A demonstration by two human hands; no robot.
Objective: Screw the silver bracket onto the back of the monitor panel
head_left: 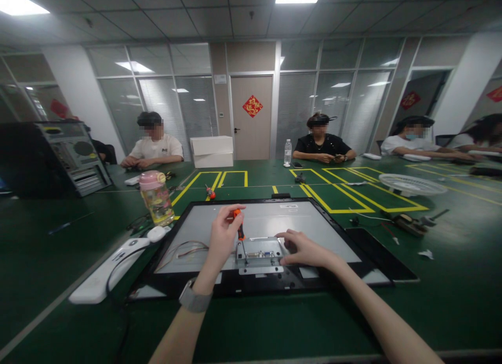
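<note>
In my left hand (226, 229) is an orange and black screwdriver (240, 228), held near upright by its handle. Its shaft points down at the left part of a metal bracket (259, 247) that carries several ports. My right hand (304, 249) grips the bracket's right side, thumb in front and fingers behind. The bracket sits on the back of a flat display panel (306, 223) with a black frame, lying on the table. Thin wires (184, 249) lie on the panel left of the bracket. The screwdriver's tip is too small to make out clearly.
A white power strip (105, 275) and a pink-lidded bottle (157, 196) stand left of the panel. A dark flat slab (380, 254) and a clamp-like tool (411, 223) lie to the right. Farther left is a computer case (58, 157). Several people sit across the green table (243, 327).
</note>
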